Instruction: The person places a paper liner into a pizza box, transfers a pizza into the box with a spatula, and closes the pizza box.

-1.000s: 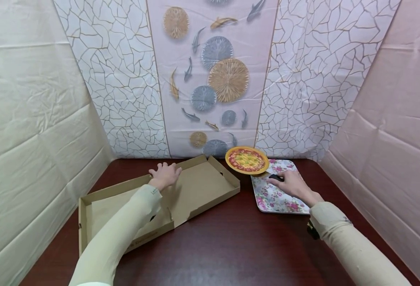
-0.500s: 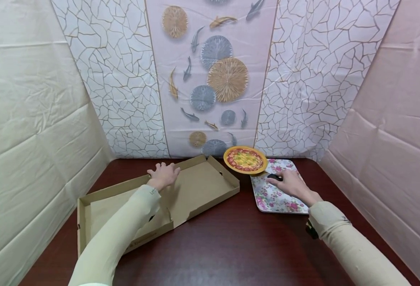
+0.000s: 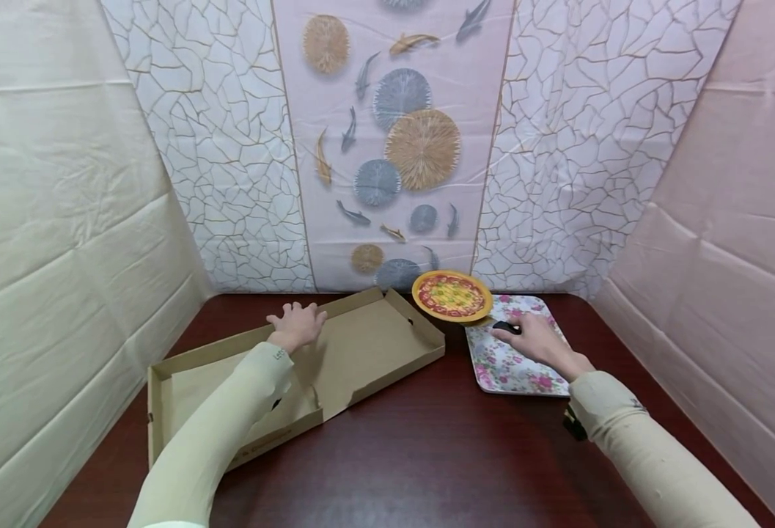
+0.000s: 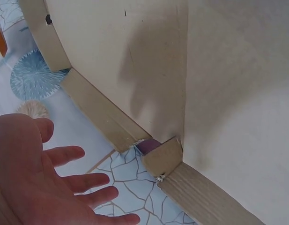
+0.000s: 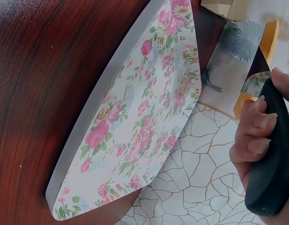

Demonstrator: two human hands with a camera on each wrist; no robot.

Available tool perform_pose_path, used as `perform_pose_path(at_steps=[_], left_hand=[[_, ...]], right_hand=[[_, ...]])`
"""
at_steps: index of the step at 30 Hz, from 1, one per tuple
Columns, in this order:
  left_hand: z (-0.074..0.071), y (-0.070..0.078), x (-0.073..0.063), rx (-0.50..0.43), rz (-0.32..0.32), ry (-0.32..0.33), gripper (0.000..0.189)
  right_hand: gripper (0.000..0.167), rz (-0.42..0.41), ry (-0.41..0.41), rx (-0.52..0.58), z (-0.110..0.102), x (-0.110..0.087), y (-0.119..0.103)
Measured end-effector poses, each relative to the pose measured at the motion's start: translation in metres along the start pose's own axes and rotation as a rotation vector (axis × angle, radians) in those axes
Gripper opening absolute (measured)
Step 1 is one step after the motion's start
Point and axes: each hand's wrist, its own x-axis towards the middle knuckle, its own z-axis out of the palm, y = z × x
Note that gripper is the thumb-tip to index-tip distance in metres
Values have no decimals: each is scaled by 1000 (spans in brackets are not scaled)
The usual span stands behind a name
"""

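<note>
My right hand (image 3: 540, 339) grips the black handle of a pizza server (image 3: 509, 328), also seen close up in the right wrist view, where the fingers wrap round the handle (image 5: 271, 154). On the server's blade rests a whole round pizza (image 3: 453, 296) with a yellow rim, held up past the far left corner of a floral cutting board (image 3: 519, 359). My left hand (image 3: 298, 325) hovers with spread fingers over the back wall of an opened cardboard pizza box (image 3: 369, 343). In the left wrist view that hand (image 4: 55, 183) holds nothing.
The box lies at an angle on the dark red table (image 3: 387, 462), left of the board. Behind it hangs a patterned backdrop (image 3: 394, 220). Cloth walls (image 3: 77, 242) close off both sides.
The pizza on the server has shifted slightly left relative to the board. My left hand has drifted slightly left over the box. The box and board stay put.
</note>
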Motion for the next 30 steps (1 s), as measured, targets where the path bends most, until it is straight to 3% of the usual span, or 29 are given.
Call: perform_pose_path(at_steps=[30], left_hand=[[-14,-30,-2,8,-40,-29,58]], right_hand=[[37,-20,-33,37,2,3,-6]])
